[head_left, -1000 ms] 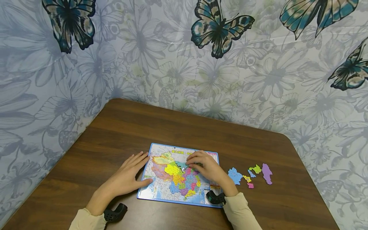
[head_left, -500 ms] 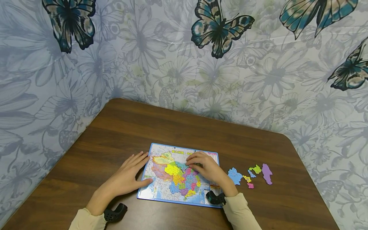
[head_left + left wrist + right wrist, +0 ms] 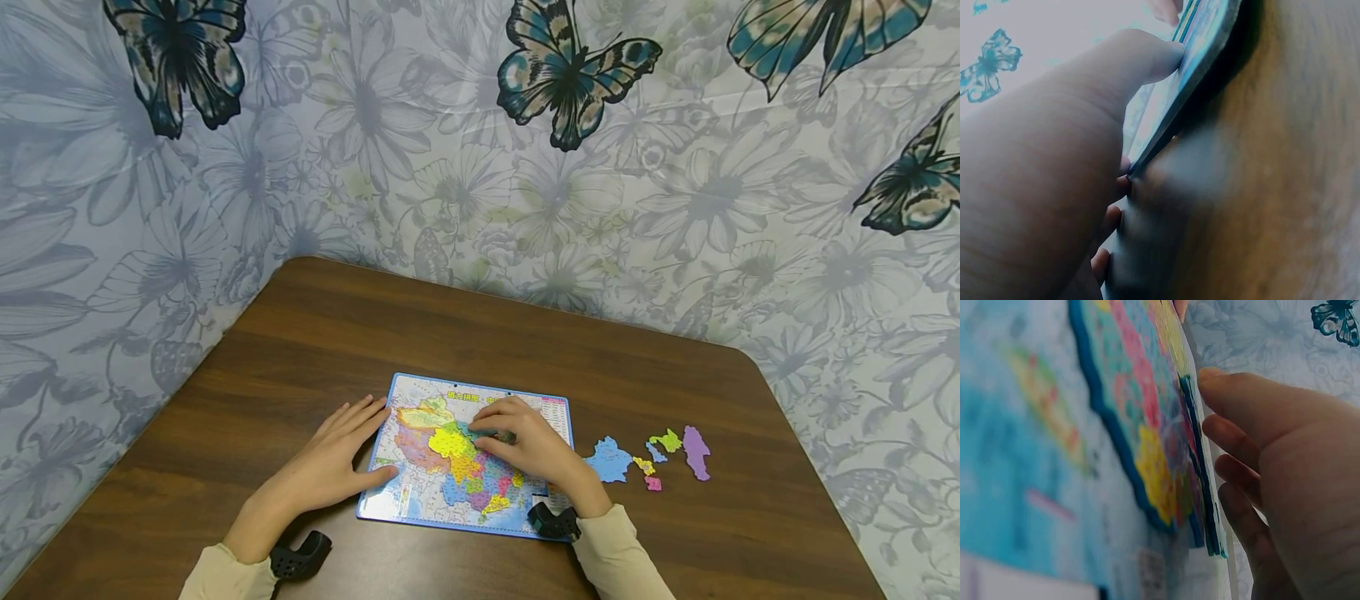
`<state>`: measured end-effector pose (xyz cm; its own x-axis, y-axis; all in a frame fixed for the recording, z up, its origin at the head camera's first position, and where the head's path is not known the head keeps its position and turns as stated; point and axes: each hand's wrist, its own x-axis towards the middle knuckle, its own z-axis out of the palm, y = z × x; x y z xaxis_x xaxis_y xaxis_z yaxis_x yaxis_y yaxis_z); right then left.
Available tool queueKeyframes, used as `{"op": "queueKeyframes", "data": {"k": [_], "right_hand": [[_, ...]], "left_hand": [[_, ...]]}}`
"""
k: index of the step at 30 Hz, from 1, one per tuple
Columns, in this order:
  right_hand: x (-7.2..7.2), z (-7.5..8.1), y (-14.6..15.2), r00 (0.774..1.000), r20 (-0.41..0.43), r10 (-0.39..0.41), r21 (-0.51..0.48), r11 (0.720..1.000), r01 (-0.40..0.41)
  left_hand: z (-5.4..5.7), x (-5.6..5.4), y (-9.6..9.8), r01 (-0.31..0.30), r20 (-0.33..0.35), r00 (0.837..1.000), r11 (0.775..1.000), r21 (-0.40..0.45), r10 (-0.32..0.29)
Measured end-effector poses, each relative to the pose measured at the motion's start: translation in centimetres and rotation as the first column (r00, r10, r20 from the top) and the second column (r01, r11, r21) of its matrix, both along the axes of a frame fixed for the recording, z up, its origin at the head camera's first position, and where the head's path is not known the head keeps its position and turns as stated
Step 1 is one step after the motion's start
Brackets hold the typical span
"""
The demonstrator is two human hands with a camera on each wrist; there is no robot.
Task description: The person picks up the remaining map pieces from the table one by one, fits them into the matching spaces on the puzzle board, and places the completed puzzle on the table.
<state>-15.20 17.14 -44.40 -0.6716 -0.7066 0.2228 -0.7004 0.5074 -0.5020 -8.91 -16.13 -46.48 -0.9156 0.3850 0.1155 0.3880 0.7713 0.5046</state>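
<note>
A map puzzle board (image 3: 382,500) with a blue border lies flat on the table, many coloured pieces set in it. My left hand (image 3: 330,454) rests at its left edge, fingers spread and straight; in the left wrist view the thumb (image 3: 1163,62) lies on the board's face. Over the upper middle of the map, my right hand (image 3: 528,437) has bent fingers and pinches a teal puzzle piece (image 3: 462,429), mostly hidden under the hand. Left of the fingertips is a bright yellow piece (image 3: 450,443). The right wrist view shows the right thumb (image 3: 1235,394) at the raised teal edge.
Loose puzzle pieces lie right of the board: a large blue piece (image 3: 611,461), a purple one (image 3: 696,454), a green one (image 3: 667,441), and small blue, yellow and pink ones. The brown table (image 3: 337,317) meets a butterfly-patterned wall covering (image 3: 450,208) at the back.
My right hand stays in place at first, then shifts slightly left along the map. A white gap beside the teal piece no longer shows. The left hand stays still.
</note>
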Motion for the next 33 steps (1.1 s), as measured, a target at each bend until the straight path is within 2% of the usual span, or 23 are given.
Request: {"op": "queueKeyframes", "data": {"k": [6,16,23,28,33], "right_hand": [[0.0,0.0,-0.2,0.999,-0.031,0.025,0.019,1.000,-0.025],[0.0,-0.2,-0.2,1.000,-0.003,-0.012,0.040,0.999,0.012],[1.8,0.3,-0.5,0.998,-0.033,-0.051,0.101,0.993,0.054],[3.1,0.2,-0.7,0.998,-0.018,-0.067,0.122,0.990,0.068],[3.6,-0.2,-0.7,0.998,-0.025,-0.060,0.161,0.985,0.063]], "left_hand": [[0.1,0.0,0.0,0.000,0.003,1.000,1.000,-0.002,0.000],[0.2,0.1,0.1,-0.002,0.004,1.000,1.000,-0.004,0.002],[0.2,0.1,0.1,0.008,0.004,1.000,1.000,0.001,-0.008],[0.3,-0.1,0.0,0.014,-0.014,1.000,1.000,-0.001,-0.014],[0.2,-0.1,0.0,0.015,-0.010,1.000,1.000,-0.003,-0.015]]}}
